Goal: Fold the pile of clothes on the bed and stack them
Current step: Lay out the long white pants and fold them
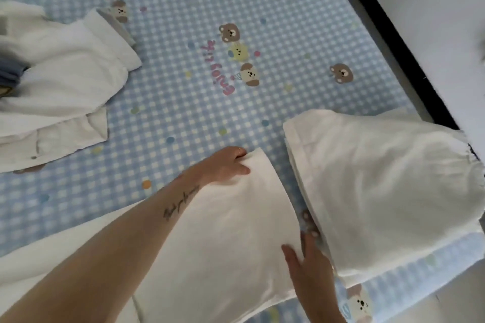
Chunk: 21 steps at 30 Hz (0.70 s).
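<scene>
A white garment (223,238) lies flat on the checked bed sheet (183,21) at the near edge, mid-fold: the left hand (225,165) pinches its far corner while the right hand (309,267) presses flat-fingered on its right edge. Next, I judge, it needs another fold, then stacking on the folded white piece (380,191) just beside it; an unfolded pile (60,81) waits well apart at far left.

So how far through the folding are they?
One folded white garment already lies at the bed's right edge. In hand is a white garment: the left hand grips its far corner and the right hand lies flat on its edge. The rumpled white and blue pile at left remains, so nothing is stacked yet.
</scene>
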### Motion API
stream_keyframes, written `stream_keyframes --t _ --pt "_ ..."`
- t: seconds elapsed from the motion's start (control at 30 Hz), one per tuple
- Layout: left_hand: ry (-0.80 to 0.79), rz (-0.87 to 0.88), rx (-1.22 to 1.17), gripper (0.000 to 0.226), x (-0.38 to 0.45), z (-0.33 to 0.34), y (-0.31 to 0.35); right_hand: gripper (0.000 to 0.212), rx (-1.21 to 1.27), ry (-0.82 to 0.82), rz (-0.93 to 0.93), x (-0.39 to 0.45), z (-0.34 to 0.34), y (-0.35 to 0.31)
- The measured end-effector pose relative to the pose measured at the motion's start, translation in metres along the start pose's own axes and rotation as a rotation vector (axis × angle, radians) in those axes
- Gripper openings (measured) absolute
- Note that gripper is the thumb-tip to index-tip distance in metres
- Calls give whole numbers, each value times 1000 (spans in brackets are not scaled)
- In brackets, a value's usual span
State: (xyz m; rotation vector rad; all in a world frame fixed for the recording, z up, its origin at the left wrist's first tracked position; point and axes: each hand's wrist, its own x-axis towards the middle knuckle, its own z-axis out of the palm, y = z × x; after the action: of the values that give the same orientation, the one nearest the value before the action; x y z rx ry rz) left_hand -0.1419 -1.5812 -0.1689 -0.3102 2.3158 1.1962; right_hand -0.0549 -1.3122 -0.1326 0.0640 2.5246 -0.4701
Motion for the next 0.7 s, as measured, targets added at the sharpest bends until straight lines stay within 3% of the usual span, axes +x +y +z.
stream_keyframes --t 0.13,0.27,0.43,0.7 --pt "66 41 -232 14 -69 -50 -17 35 308 -39 -31 -53 -26 -45" --pt "125 56 -371 8 -159 -94 -60 64 365 -276 -263 -122 -19 -106" --pt "252 -53 -497 36 -264 -117 -140 51 454 -554 -437 -189 45 -171" --pt "422 -361 -514 32 -395 -111 -275 46 421 -777 -508 -289 184 -231"
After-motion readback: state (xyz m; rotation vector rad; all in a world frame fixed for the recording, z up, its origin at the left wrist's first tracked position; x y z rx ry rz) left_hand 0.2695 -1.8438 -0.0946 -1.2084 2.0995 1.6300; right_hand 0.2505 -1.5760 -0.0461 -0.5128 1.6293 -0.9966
